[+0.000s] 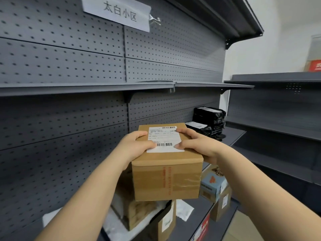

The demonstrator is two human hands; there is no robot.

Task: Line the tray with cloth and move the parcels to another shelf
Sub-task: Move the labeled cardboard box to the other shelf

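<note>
Right now I hold one cardboard parcel (pixel 166 178) up in the air in front of the grey shelving. My left hand (pixel 137 146) grips its left side and my right hand (pixel 196 145) its right, with fingers and thumbs curled over the top face at the edges of the white shipping label (pixel 164 139). The parcel hangs above the lower shelf (pixel 196 217), touching nothing but my hands. White cloth (pixel 185 210) lies on that shelf beneath the other boxes, so I judge the lining part done, though I cannot make out a tray as such. The moving is only partly done. Below my parcel sit a larger brown box (pixel 139 211) and a small labelled box (pixel 165 221) at the shelf's front edge. A blue printed box (pixel 214 186) rests on further cartons toward the right end. Each of those would need its own trip, I reckon. Black plastic mailers (pixel 209 119) are stacked at the far right end of a shelf behind. The shelf above (pixel 86 88) looks like the nearest place to go, and its front lip is what I would have to clear on the way up. A paper sign (pixel 118 13) hangs on the pegboard back high above. A second shelving unit (pixel 271 126) stands at the right.
</note>
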